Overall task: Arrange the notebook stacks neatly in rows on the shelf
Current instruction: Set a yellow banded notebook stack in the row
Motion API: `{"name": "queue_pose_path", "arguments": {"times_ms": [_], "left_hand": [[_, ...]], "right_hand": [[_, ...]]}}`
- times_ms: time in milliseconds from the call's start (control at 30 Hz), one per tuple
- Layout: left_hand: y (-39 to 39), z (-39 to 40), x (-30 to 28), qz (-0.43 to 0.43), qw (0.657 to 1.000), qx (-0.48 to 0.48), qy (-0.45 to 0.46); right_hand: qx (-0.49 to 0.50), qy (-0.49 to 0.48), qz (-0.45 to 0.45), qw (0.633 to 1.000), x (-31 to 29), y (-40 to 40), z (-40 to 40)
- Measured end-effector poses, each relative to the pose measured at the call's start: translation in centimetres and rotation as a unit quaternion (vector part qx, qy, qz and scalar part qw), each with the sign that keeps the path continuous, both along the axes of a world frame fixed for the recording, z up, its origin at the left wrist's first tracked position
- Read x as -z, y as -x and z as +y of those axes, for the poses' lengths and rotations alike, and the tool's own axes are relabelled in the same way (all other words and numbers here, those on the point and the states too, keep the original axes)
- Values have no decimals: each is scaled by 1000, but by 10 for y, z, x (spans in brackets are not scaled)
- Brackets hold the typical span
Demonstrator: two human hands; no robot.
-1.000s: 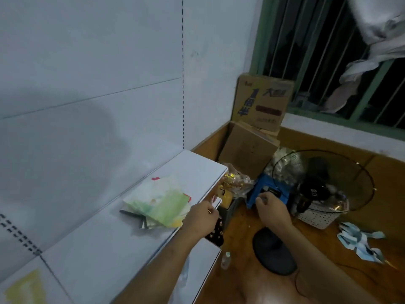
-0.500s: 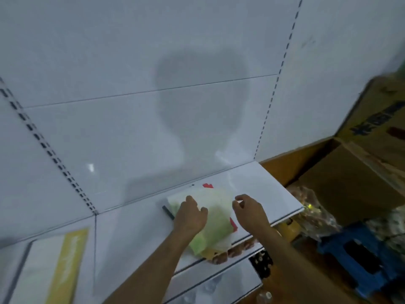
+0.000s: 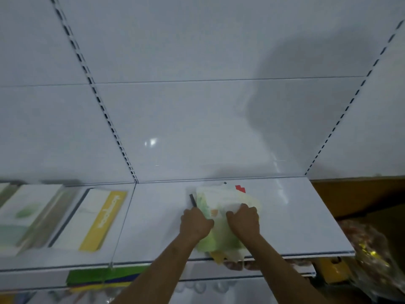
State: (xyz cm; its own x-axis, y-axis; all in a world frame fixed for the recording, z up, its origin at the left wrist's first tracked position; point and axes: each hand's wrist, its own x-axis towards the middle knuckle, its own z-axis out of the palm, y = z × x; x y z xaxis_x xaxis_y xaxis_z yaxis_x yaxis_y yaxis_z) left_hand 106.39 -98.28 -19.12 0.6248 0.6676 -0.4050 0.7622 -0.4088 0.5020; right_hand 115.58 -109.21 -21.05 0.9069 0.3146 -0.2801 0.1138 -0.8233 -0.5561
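Both hands press down on a loose stack of notebooks point(image 3: 221, 207) lying askew on a white shelf point(image 3: 295, 216), its near end jutting over the shelf's front edge. The left hand point(image 3: 195, 223), fingers curled, grips the stack's left side beside a dark spine; the right hand point(image 3: 243, 220) has its fingers curled over the pale green top cover. Left of the stack, beyond a clear divider point(image 3: 122, 224), lies a white-and-yellow notebook point(image 3: 92, 220), with blurred green-and-white notebooks point(image 3: 24, 216) farther left.
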Motion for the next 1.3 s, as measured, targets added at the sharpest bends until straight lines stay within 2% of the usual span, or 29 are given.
{"name": "queue_pose_path", "arguments": {"times_ms": [167, 267, 333, 433, 567, 600, 667, 733, 833, 1033, 1300], "left_hand": [[6, -3, -2, -55, 997, -51, -2], [20, 1, -9, -137, 985, -89, 51], [33, 6, -19, -211, 963, -129, 112], [69, 23, -34, -292, 922, -190, 172], [134, 55, -47, -375, 884, -230, 157], [151, 62, -50, -387, 880, -237, 143], [187, 76, -55, -396, 875, -253, 118], [221, 90, -57, -401, 867, -273, 115], [265, 114, -57, -415, 851, -300, 121], [372, 167, -55, -436, 825, -352, 71], [532, 217, -50, -449, 797, -402, 42]], "right_hand": [[16, -61, 28, 998, 3, 2, -1], [5, -104, -3, 995, -9, 5, 10], [4, -139, -21, 990, -22, 9, 23], [-27, -179, 3, 984, -38, 30, 56], [-97, -197, -9, 975, -51, 79, 109], [-116, -216, 18, 969, -53, 95, 120], [-143, -265, 111, 947, -58, 126, 140], [-162, -282, 150, 934, -60, 153, 160], [-198, -282, 129, 930, -64, 193, 192], [-276, -271, 107, 916, -70, 297, 269], [-389, -267, 109, 875, -80, 458, 361]]}}
